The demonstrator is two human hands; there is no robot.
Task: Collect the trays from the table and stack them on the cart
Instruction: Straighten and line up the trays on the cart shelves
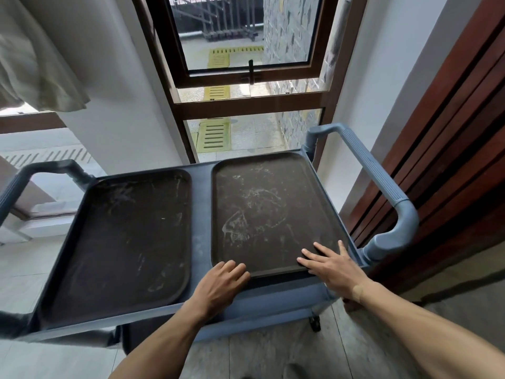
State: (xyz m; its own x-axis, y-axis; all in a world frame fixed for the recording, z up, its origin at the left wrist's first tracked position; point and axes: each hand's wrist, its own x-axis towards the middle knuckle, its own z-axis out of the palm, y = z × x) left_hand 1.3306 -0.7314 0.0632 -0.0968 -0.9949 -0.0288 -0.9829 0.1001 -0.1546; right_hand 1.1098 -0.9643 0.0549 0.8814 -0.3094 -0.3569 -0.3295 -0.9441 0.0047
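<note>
Two dark brown trays lie side by side on the top shelf of a blue-grey cart [200, 214]. The left tray [123, 242] lies flat with its rim up. The right tray [273, 209] is scuffed with pale marks and appears to sit on top of another tray. My left hand [221, 285] rests on the near edge of the right tray at its left corner, fingers curled over the rim. My right hand [330, 266] lies flat on the tray's near right corner, fingers spread.
The cart has a ribbed handle on the right [382, 187] and another on the left [41, 170]. A tall brown-framed window [246, 105] stands right behind the cart. A dark wooden slatted door [451, 132] is close on the right.
</note>
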